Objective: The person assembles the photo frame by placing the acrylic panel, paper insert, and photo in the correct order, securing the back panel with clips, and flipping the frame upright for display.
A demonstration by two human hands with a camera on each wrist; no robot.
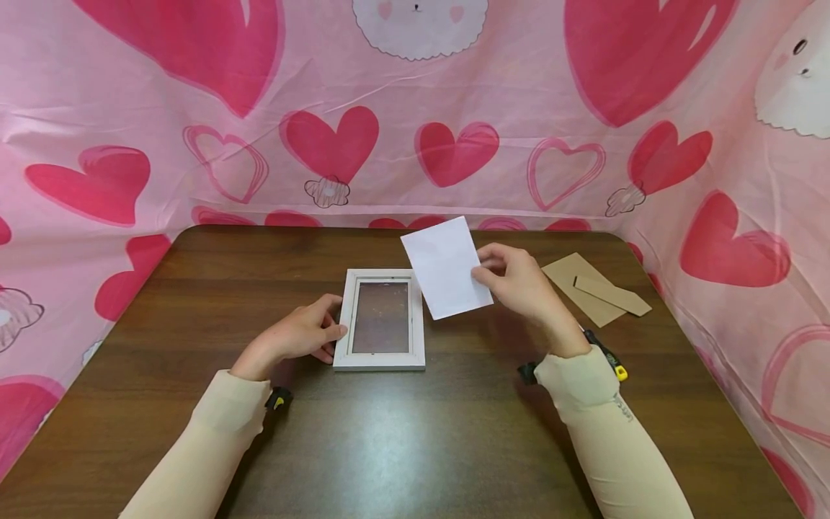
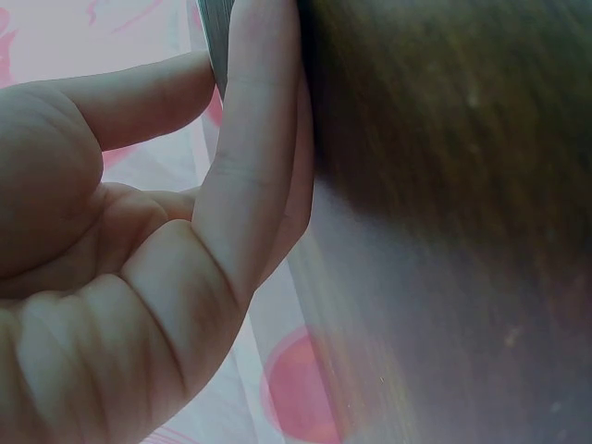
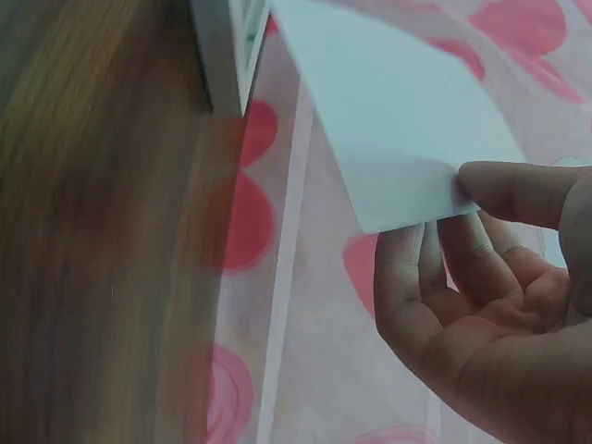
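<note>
A white picture frame lies on the table, with a dark pane showing inside it. My left hand grips its left side, thumb on the top face and fingers along the outer edge. In the left wrist view, thumb and fingers pinch a narrow bit of the frame's edge. A white sheet of paper is held up, tilted, just above the frame's right side. My right hand pinches its right edge, thumb in front and fingers behind, as the right wrist view shows.
On the right, a brown backing board lies under a narrow brown strip. A screwdriver with a black and yellow handle lies beside my right wrist. Pink heart-print cloth stands behind the wooden table and along its sides.
</note>
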